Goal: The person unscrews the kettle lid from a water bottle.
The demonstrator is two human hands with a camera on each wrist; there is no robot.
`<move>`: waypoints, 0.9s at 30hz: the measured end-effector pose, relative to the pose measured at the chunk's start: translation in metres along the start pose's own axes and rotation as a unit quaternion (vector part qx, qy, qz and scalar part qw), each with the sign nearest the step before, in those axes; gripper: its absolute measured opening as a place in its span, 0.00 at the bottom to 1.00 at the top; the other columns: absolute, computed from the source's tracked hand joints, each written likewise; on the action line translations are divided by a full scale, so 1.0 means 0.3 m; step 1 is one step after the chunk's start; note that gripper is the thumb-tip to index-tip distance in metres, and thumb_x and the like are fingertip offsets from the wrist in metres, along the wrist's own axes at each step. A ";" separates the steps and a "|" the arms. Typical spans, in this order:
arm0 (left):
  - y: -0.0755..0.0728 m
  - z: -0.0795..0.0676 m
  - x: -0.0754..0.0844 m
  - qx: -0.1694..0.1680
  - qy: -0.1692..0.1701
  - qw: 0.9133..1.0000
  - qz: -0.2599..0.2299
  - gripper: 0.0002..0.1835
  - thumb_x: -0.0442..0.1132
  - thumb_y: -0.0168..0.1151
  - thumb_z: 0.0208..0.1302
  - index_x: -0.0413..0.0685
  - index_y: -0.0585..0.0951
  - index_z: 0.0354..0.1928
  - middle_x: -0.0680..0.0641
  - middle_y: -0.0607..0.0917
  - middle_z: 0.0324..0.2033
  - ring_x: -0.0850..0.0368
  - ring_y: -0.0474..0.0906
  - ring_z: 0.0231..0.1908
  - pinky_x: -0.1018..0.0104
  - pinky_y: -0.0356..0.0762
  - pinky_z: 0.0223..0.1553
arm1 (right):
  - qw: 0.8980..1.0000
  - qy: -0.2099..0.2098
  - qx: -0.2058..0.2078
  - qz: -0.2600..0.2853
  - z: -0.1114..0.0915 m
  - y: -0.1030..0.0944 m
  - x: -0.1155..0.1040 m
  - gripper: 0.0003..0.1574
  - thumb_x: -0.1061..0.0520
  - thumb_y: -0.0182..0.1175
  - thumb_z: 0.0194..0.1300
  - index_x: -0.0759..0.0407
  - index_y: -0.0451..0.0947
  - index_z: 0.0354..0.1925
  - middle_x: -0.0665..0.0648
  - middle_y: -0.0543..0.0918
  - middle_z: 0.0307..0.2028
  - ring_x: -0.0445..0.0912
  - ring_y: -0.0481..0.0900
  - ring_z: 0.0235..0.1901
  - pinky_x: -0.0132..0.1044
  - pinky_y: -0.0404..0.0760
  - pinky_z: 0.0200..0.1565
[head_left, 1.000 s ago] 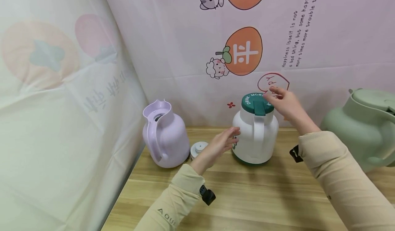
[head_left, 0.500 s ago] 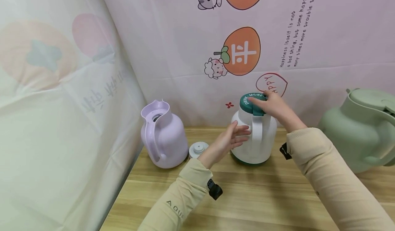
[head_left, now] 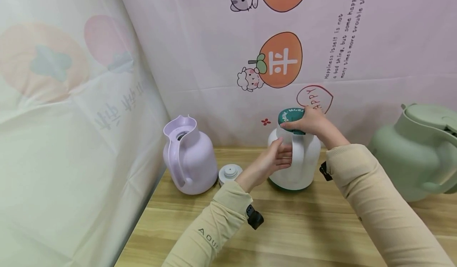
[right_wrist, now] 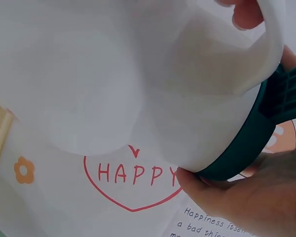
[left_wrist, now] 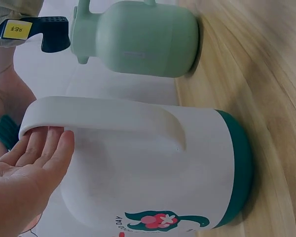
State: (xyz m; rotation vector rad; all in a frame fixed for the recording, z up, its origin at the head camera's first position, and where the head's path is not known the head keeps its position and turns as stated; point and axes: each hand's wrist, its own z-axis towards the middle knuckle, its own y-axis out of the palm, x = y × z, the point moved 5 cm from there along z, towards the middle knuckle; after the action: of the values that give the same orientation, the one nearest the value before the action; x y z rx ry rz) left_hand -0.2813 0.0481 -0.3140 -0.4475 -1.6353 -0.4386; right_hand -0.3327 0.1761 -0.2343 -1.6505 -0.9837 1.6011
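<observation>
A white jug with a dark green base stands upright on the wooden table. Its round green lid sits on top. My right hand grips this lid from above, thumb on the near side and fingers around the far rim; the right wrist view shows the lid's green tab beside the hand. My left hand is at the jug's left side with fingers extended. In the left wrist view those fingers reach in between the white handle and the body, not curled round it.
Left of the jug stands a lilac jug with its mouth uncovered. A small white stopper lies beside it. To the right is a larger sage-green jug. A printed cloth hangs behind the table.
My right hand has come down from above the jug's right side onto the green lid and now grips it. My left hand has moved right, its fingers reaching the handle.
</observation>
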 end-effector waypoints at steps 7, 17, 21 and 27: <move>0.000 0.008 -0.006 -0.007 -0.001 1.000 -0.009 0.37 0.59 0.26 0.75 0.36 0.65 0.67 0.37 0.72 0.64 0.42 0.71 0.63 0.54 0.67 0.67 | 1.000 0.005 0.015 0.014 -0.003 0.004 -0.007 0.65 0.38 0.62 0.59 0.70 0.37 0.73 0.84 0.48 0.66 0.76 0.49 0.63 0.71 0.60 0.62; -0.015 0.013 -0.024 0.001 0.002 0.999 -0.039 0.38 0.60 0.26 0.73 0.37 0.65 0.67 0.35 0.73 0.63 0.41 0.72 0.61 0.52 0.67 0.67 | 0.999 0.000 0.044 0.025 0.000 0.016 -0.008 0.63 0.39 0.62 0.57 0.74 0.41 0.71 0.84 0.51 0.63 0.75 0.52 0.61 0.71 0.64 0.59; -0.019 0.014 -0.036 0.004 0.014 0.998 -0.055 0.37 0.60 0.26 0.73 0.40 0.65 0.68 0.36 0.72 0.63 0.43 0.71 0.61 0.52 0.66 0.68 | 0.999 0.011 0.051 0.003 0.004 0.017 -0.003 0.65 0.36 0.61 0.56 0.79 0.44 0.69 0.84 0.51 0.63 0.75 0.53 0.60 0.71 0.65 0.58; -0.021 0.015 -0.045 0.006 0.033 0.997 -0.069 0.36 0.59 0.26 0.74 0.41 0.64 0.69 0.36 0.71 0.64 0.43 0.70 0.62 0.50 0.64 0.69 | 0.998 0.012 0.065 0.001 0.012 0.020 -0.004 0.65 0.35 0.61 0.56 0.81 0.46 0.67 0.84 0.51 0.63 0.74 0.53 0.60 0.70 0.66 0.58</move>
State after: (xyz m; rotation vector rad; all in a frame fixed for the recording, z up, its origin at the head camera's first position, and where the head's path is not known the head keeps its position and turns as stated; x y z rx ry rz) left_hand -0.2869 0.0447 -0.3282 -0.3094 -1.6094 -0.5411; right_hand -0.3357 0.1718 -0.2389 -1.5796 -0.8477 1.6072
